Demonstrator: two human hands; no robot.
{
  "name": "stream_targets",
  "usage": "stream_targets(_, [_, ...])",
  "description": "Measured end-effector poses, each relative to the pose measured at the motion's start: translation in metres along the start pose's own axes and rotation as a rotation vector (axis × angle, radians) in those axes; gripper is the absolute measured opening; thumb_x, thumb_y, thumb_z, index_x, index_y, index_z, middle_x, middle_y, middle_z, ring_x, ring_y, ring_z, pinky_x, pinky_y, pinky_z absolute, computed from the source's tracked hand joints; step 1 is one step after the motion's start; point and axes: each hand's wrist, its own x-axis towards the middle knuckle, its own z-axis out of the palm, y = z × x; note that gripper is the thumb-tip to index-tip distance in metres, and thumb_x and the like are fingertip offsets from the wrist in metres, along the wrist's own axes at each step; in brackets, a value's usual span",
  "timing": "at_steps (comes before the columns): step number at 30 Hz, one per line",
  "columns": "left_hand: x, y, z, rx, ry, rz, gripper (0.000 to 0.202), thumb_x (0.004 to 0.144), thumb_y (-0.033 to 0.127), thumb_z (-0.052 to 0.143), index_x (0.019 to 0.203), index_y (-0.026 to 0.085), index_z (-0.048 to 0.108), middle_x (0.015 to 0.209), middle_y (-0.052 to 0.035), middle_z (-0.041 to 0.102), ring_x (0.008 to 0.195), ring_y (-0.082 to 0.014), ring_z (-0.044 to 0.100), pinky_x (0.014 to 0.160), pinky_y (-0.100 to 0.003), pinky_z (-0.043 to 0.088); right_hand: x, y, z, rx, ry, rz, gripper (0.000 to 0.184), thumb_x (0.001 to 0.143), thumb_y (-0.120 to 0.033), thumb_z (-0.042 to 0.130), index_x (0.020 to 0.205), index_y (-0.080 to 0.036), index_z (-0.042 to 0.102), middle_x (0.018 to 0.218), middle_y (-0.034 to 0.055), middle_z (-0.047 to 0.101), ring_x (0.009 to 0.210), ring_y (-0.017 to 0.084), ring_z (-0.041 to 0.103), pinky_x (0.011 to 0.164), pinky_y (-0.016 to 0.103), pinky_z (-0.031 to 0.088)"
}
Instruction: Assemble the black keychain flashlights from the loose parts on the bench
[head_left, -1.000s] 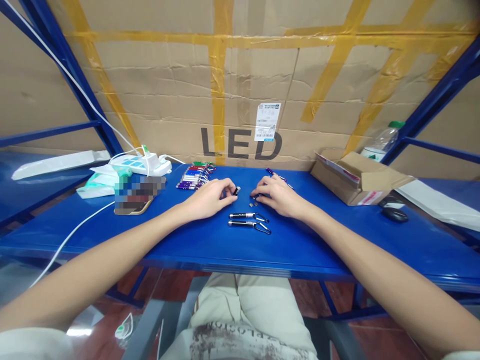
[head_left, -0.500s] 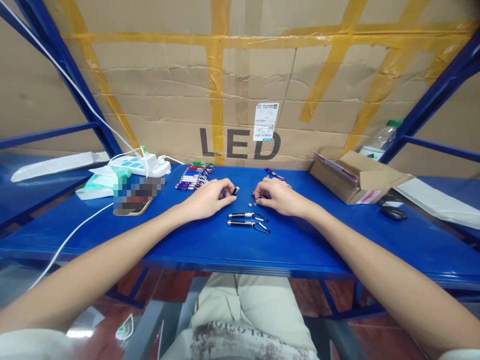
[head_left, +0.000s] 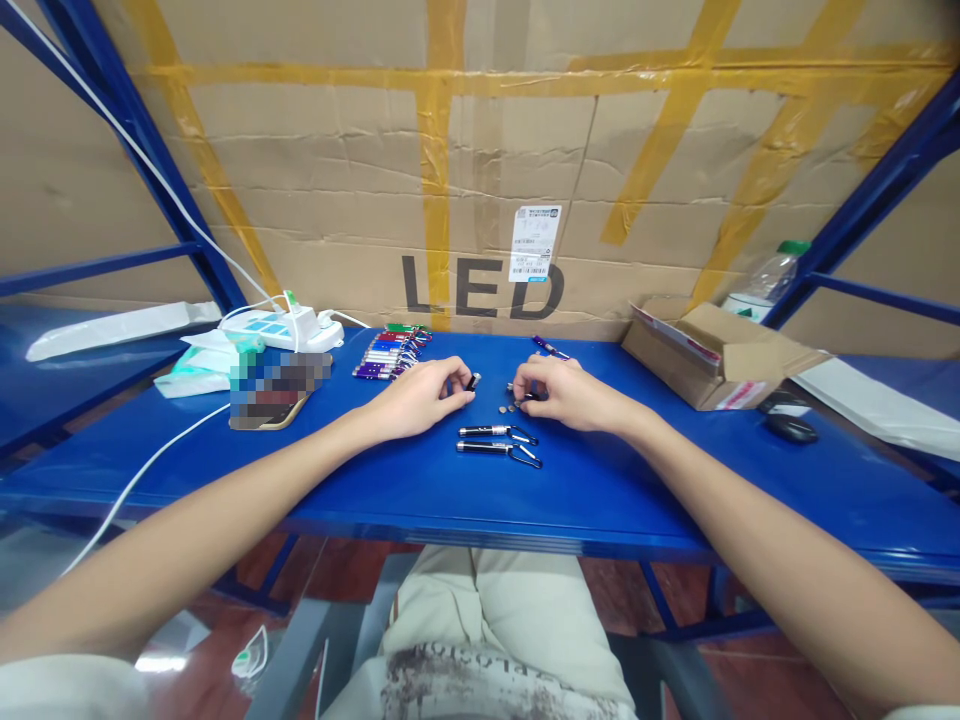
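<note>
Head camera is looking down over both forearms onto a blue tabletop [head_left: 675,490]. The left hand [head_left: 416,397] is resting there with its fingers [head_left: 456,390] curled narrow around a small black torch body [head_left: 472,381], whose end is poking out past the fingertips. The right hand [head_left: 566,393] is lying just across from it, fingers bent in close over something small (too tiny for me to name), with a few button cells [head_left: 510,408] sitting on the tabletop right at its fingertips. Between the hands and nearer the person, two black keychain torches [head_left: 497,442] are lying side by side, clips pointing right. Behind the left hand a row of coloured torches [head_left: 390,355] is lying packed together, and a white power strip [head_left: 277,327] is sitting further left. An open cardboard box [head_left: 712,365] is standing at the right, a dark mouse [head_left: 789,429] beside it. A big carton marked LED [head_left: 480,200] is filling the back.
</note>
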Motion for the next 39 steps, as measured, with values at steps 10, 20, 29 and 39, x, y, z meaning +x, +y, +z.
stream_targets(10, [0.0, 0.001, 0.0, -0.023, 0.009, -0.019, 0.019, 0.101, 0.038, 0.067, 0.108, 0.021, 0.065, 0.089, -0.0016, 0.073, 0.08, -0.0201, 0.068, 0.076, -0.031, 0.049, 0.0, -0.014, 0.014, 0.168, 0.008, -0.099, 0.02, 0.095, -0.015, 0.069, 0.114, -0.022, 0.071, 0.102, 0.0036, 0.08, 0.091, 0.021, 0.067, 0.087, 0.034, 0.049])
stream_targets(20, [0.001, -0.003, 0.004, -0.181, -0.055, -0.04, 0.026, 0.099, 0.042, 0.068, 0.113, 0.02, 0.068, 0.093, -0.0027, 0.074, 0.085, -0.0203, 0.068, 0.08, -0.033, 0.052, 0.0, -0.016, 0.016, 0.142, 0.077, -0.075, 0.017, 0.093, -0.015, 0.068, 0.109, -0.021, 0.071, 0.098, 0.0038, 0.078, 0.083, 0.02, 0.066, 0.082, 0.033, 0.047])
stream_targets(29, [0.0, 0.001, 0.008, -0.373, -0.122, 0.028, 0.028, 0.099, 0.041, 0.07, 0.117, 0.019, 0.069, 0.096, -0.0028, 0.076, 0.085, -0.0186, 0.07, 0.08, -0.032, 0.054, -0.002, -0.027, 0.014, 0.521, 0.257, -0.05, 0.025, 0.093, -0.03, 0.071, 0.117, -0.022, 0.066, 0.098, 0.0028, 0.076, 0.08, 0.018, 0.066, 0.079, 0.035, 0.054])
stream_targets(39, [-0.002, 0.007, 0.006, -0.329, -0.117, 0.078, 0.028, 0.1, 0.041, 0.07, 0.118, 0.019, 0.073, 0.098, -0.0032, 0.079, 0.086, -0.0189, 0.071, 0.082, -0.031, 0.055, -0.002, -0.037, 0.018, 0.654, 0.284, -0.087, 0.027, 0.093, -0.031, 0.076, 0.117, -0.023, 0.065, 0.104, 0.005, 0.076, 0.091, 0.02, 0.074, 0.091, 0.041, 0.063])
